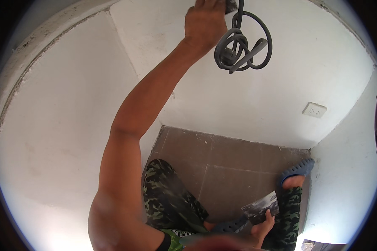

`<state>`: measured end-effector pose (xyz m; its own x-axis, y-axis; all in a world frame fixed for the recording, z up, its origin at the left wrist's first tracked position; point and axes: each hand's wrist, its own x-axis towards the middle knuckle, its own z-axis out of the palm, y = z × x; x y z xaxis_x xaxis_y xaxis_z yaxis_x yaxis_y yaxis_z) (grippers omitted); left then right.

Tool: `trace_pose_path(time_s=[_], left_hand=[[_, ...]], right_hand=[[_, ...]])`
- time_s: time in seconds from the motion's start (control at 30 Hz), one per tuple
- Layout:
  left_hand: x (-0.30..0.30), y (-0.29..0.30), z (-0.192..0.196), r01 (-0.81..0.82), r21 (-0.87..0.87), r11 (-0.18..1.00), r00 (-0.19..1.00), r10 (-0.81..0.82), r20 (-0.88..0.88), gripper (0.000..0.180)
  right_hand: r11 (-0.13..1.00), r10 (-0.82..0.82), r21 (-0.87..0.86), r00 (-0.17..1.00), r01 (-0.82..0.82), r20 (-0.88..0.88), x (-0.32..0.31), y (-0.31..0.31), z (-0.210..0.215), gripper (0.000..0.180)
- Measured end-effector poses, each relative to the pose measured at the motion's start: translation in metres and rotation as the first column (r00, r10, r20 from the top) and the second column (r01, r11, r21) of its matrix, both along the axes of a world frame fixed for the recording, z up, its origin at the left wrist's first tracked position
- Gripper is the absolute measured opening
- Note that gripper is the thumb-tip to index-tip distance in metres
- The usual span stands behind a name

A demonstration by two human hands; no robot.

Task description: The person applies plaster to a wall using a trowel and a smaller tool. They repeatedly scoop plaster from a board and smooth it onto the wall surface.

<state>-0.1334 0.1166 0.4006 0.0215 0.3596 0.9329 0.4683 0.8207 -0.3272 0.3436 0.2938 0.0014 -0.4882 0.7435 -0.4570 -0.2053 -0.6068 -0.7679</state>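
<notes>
Fingers of the left hand [205, 19] curl around a small dark tool [231, 5] at the top edge of the view; only a corner of that tool shows, so its kind cannot be told. This hand is raised high against the white wall [280, 79], with the bare forearm running down from it toward the lower left. Just to the right of the hand, a grey cable [243, 44] hangs from above in a loose tangle of loops, with a plug [227, 54] visible among the coils. Whether the hand touches the cable cannot be told.

Fingers of the right hand [262, 228] are closed on a flat metal plate [262, 207], smeared grey and white, held low near the bottom edge of the view with the thumb along its right side. The plate lies between the person's two legs, which wear camouflage trousers [167, 201]. Blue-grey sandals are on the feet: one [295, 170] stands near the right wall, the other [232, 226] is partly hidden beside the right hand.

Brown floor tiles [222, 163] with pale specks fill the corner below. A white wall socket [314, 110] sits low on the far wall, well apart from both hands. White walls close in on the left and right.
</notes>
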Motion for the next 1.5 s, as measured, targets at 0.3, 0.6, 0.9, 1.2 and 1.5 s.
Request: trace_pose_path(time_s=[0.3,0.6,0.9,1.2,1.5], left_hand=[[-0.002,-0.052,0.019,-0.049,-0.016,0.999,0.949,0.042,-0.312,0.045],[-0.041,-0.019,0.032,-0.018,-0.006,1.0,0.905,0.014,-0.425,0.046],[-0.044,-0.027,-0.021,-0.022,-0.082,0.996,0.978,0.004,-0.21,0.042],[-0.03,-0.067,-0.023,-0.107,0.305,0.946,0.987,0.138,-0.082,0.04],[-0.028,0.011,-0.012,-0.169,0.346,0.923,0.982,0.186,-0.016,0.048]], right_hand=[[1.0,-0.013,-0.024,1.0,0.013,0.01,0.002,0.004,-0.006,0.034],[1.0,0.021,-0.013,1.0,-0.021,-0.014,0.001,0.0,0.001,0.037],[0.997,0.069,0.024,0.997,-0.069,-0.023,0.005,0.001,-0.004,0.047],[1.0,-0.015,-0.017,1.0,0.015,0.014,0.006,0.004,0.002,0.038],[0.999,-0.009,-0.047,0.999,0.011,0.035,-0.002,0.001,0.006,0.041]])
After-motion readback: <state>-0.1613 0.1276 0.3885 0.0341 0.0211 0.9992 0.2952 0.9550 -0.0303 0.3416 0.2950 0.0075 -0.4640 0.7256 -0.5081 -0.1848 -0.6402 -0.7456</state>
